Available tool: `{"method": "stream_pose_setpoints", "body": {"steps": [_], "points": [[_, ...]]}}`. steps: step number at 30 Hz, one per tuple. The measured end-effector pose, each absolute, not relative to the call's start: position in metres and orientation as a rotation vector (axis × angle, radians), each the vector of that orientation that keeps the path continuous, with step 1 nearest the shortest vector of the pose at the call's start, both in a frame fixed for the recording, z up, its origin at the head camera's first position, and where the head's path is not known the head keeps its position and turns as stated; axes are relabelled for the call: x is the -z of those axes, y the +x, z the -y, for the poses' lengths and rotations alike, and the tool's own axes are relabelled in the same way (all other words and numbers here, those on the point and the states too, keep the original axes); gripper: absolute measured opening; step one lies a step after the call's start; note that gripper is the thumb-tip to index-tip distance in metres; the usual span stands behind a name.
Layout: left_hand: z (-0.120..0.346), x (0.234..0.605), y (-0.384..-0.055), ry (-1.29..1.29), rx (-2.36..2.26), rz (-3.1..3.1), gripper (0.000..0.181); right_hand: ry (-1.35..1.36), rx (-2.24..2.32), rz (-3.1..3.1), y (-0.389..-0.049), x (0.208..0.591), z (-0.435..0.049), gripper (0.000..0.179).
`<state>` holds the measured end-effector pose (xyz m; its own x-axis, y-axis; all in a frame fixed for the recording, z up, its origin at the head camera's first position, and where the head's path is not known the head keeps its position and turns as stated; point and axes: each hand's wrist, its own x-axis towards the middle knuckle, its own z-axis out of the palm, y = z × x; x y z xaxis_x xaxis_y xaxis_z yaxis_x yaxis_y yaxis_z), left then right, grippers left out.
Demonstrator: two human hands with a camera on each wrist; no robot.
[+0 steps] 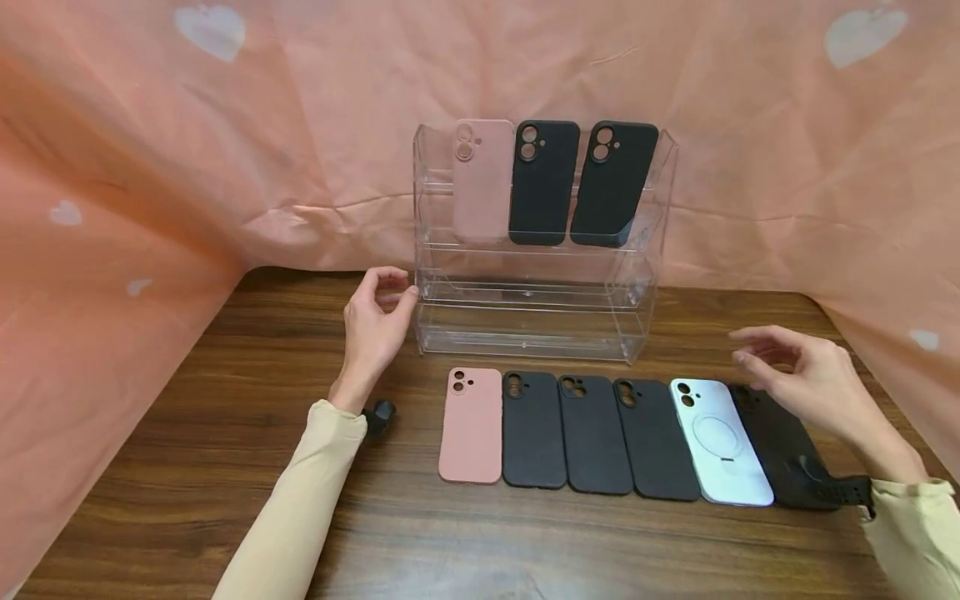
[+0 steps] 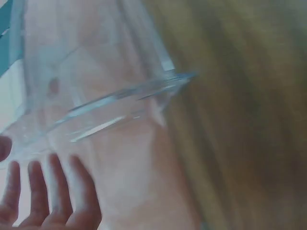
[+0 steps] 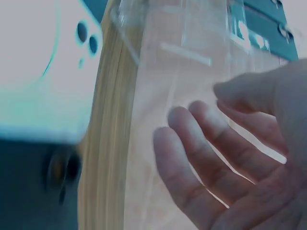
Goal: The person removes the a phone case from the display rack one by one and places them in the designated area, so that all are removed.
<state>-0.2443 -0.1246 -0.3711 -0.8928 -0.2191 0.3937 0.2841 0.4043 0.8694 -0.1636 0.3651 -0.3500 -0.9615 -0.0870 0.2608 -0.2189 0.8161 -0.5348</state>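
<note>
My left hand (image 1: pixel 377 329) is beside the left wall of a clear acrylic tiered rack (image 1: pixel 525 343), fingers loosely bent around nothing; whether its fingertips touch the wall I cannot tell. On the rack's top tier stand a pink phone case (image 1: pixel 483 196) and two black phone cases (image 1: pixel 546 187). My right hand (image 1: pixel 813 379) hovers over the right end of a row of phone cases, holding nothing. A black case (image 1: pixel 787 446) lies partly hidden below it. Next to that lies a white case (image 1: pixel 723 475) with a ring. In the right wrist view the fingers (image 3: pixel 182 163) are relaxed and apart.
Further left in the row lie several black cases (image 1: pixel 536 442) and a pink case (image 1: pixel 470 433), in front of the rack. The wooden table (image 1: pixel 247 467) is enclosed at the back and sides by pink cloth (image 1: pixel 337 100) with white hearts.
</note>
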Motion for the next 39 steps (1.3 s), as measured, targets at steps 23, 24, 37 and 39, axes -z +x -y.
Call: {"method": "stream_pose_setpoints", "body": {"steps": [23,24,37,39], "points": [[0.081,0.280,-0.292,-0.234,1.455,2.294,0.040,0.221,-1.188,2.440,-0.229,0.367,-0.274,0.047],[0.080,0.279,-0.294,-0.230,1.454,2.307,0.041,0.214,-1.190,2.438,-0.229,0.368,-0.273,0.046],[0.074,0.273,-0.307,-0.172,1.232,2.500,0.046,0.213,-1.225,2.424,-0.230,0.371,-0.270,0.040],[0.073,0.273,-0.308,-0.162,1.228,2.519,0.047,0.220,-1.231,2.419,-0.231,0.371,-0.270,0.040]]}}
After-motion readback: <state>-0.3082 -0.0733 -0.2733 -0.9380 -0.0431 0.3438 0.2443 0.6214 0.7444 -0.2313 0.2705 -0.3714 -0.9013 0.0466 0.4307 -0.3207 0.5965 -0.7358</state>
